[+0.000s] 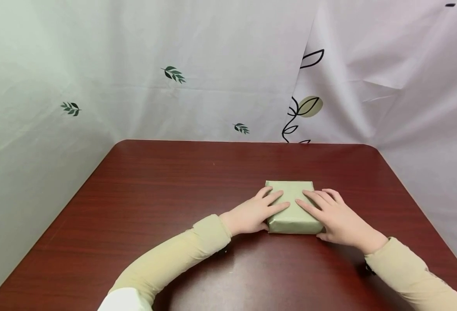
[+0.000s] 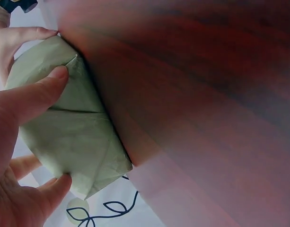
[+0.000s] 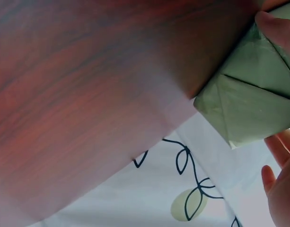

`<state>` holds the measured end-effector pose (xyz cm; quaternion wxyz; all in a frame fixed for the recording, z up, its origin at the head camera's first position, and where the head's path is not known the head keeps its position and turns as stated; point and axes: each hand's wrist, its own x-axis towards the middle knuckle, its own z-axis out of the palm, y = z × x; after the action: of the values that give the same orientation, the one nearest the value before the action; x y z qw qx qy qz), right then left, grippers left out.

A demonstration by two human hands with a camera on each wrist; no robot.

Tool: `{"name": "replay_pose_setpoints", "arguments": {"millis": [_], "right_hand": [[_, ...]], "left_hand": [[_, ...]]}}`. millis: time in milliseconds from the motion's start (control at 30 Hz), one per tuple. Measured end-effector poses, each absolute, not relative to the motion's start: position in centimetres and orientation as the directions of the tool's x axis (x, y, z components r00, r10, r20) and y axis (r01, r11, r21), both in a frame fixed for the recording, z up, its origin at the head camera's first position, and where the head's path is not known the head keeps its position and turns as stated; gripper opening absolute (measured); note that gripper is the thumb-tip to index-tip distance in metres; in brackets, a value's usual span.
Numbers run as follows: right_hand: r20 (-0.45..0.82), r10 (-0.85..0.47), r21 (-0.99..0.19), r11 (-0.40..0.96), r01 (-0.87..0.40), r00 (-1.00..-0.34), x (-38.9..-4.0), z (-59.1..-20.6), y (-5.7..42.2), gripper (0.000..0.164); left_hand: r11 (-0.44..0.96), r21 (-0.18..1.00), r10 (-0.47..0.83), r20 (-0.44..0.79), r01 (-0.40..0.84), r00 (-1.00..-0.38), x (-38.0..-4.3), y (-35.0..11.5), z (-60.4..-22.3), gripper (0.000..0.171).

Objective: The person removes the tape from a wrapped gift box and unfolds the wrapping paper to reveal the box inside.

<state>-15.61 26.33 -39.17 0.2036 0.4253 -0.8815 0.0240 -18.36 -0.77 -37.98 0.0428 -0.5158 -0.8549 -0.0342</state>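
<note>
A box wrapped in pale green paper [image 1: 294, 224] sits on the table, right of the middle in the head view. My left hand [image 1: 252, 214] holds its left side, with spread fingers over the top and the thumb low by the near corner. On the opposite side my right hand [image 1: 343, 220] grips it in much the same way. Folded paper flaps show on the box's end [image 2: 78, 137] in the left wrist view, where the left thumb [image 2: 45, 92] presses. The right wrist view shows the other folded end [image 3: 253, 104], with the right thumb [image 3: 277, 30] against it.
The dark red-brown wooden table [image 1: 166, 181] has rounded far corners. White curtains [image 1: 213, 52] with leaf prints hang behind it and along both sides.
</note>
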Motion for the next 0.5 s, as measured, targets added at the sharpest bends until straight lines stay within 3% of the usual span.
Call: {"name": "replay_pose_setpoints", "arguments": {"millis": [500], "right_hand": [[0.487,-0.783,0.206,0.533,-0.821,-0.387,-15.68,-39.30,26.56,0.079]], "left_hand": [[0.422,0.035,0.900,0.108,0.906,-0.423,-19.19,-1.75,-37.62,0.067]]}}
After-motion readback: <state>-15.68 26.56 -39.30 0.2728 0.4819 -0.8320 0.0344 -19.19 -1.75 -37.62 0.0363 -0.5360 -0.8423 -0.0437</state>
